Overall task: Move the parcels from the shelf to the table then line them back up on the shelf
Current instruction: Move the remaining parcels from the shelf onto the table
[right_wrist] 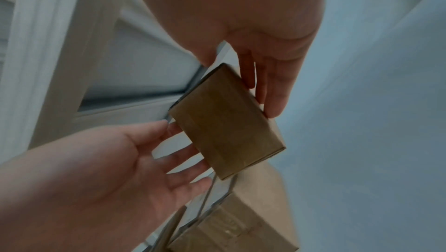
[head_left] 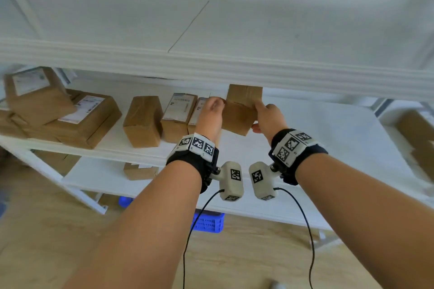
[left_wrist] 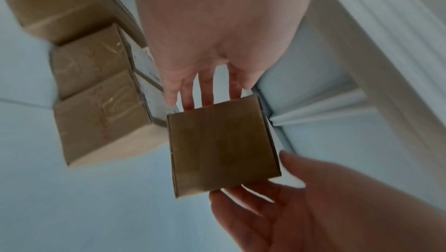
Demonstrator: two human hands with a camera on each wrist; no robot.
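Both hands, left hand (head_left: 211, 112) and right hand (head_left: 267, 119), clasp a small box (head_left: 240, 110) between outstretched fingers above the shelf (head_left: 328, 138), right of the lined-up parcels (head_left: 178, 117).

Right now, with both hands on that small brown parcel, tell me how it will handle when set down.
The small brown parcel looks stiff: its edges stay crisp between the left hand and right hand. It is probably light, since fingertips alone carry it. Its flat faces should sit steadily on the shelf, and it is unlikely to roll.

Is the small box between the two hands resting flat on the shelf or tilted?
Tilted: the small box leans, held between the left hand and right hand.
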